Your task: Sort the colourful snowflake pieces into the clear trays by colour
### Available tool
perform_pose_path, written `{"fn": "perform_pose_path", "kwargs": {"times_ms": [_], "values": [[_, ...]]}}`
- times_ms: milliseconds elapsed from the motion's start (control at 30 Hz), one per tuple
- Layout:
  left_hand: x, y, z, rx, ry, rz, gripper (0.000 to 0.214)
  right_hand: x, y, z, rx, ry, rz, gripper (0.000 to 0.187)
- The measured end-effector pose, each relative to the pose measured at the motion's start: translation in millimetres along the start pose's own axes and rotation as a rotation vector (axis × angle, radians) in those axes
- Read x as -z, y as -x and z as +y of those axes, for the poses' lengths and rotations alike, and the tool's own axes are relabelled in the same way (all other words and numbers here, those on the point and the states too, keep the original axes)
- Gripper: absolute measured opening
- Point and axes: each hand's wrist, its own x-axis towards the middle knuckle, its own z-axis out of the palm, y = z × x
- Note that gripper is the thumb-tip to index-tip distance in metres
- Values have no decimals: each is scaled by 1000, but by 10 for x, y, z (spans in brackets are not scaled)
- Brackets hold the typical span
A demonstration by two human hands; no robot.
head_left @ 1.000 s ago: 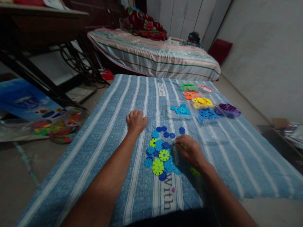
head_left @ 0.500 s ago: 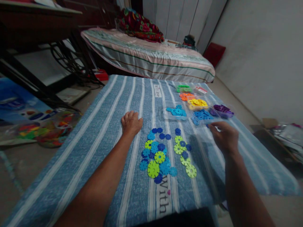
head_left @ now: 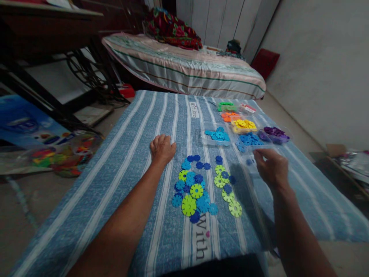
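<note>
My left hand (head_left: 163,148) rests on the striped blue cloth (head_left: 127,154), with the thumb a little apart and nothing seen in it. To its right lies a cluster of notched plastic discs in lime green (head_left: 188,206), light blue (head_left: 202,201) and dark blue (head_left: 195,217). A second column of lime discs (head_left: 235,208) and dark blue discs (head_left: 227,189) lies further right. Over a clear plastic box at the right, my right hand (head_left: 272,167) is closed in a pinch; what its fingertips hold, if anything, is unclear. A dark blue disc (head_left: 250,162) shows just left of those fingertips.
Clear boxes hold light blue discs (head_left: 218,134), blue discs (head_left: 250,139), purple discs (head_left: 276,134), yellow discs (head_left: 243,125), orange discs (head_left: 230,117) and green discs (head_left: 226,106). Beyond the table is a bed (head_left: 184,71); a treadle stand (head_left: 86,71) is at left.
The view has shifted slightly. My right hand stays near the clear box, and a dark blue disc now shows beside its fingertips. My left hand keeps its place on the cloth.
</note>
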Motion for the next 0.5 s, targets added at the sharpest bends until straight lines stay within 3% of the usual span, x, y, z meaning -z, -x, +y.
{"fn": "perform_pose_path", "kwargs": {"times_ms": [67,133,200,267,400,500], "values": [[2,-1,2,1,7,-2,41,-8,121,-275,141,-204,-64,22],[5,0,4,5,12,-1,40,-68,259,-572,294,-359,-277,17],[9,2,8,9,10,0,40,-170,386,-830,396,-378,-472,13],[16,7,13,11,4,-3,40,-290,481,-1012,430,-304,-588,10],[38,17,26,16,-8,-23,41,-491,561,-1156,421,-123,-629,8],[52,20,35,19,-13,-31,42,-573,575,-1151,392,-105,-610,6]]}}
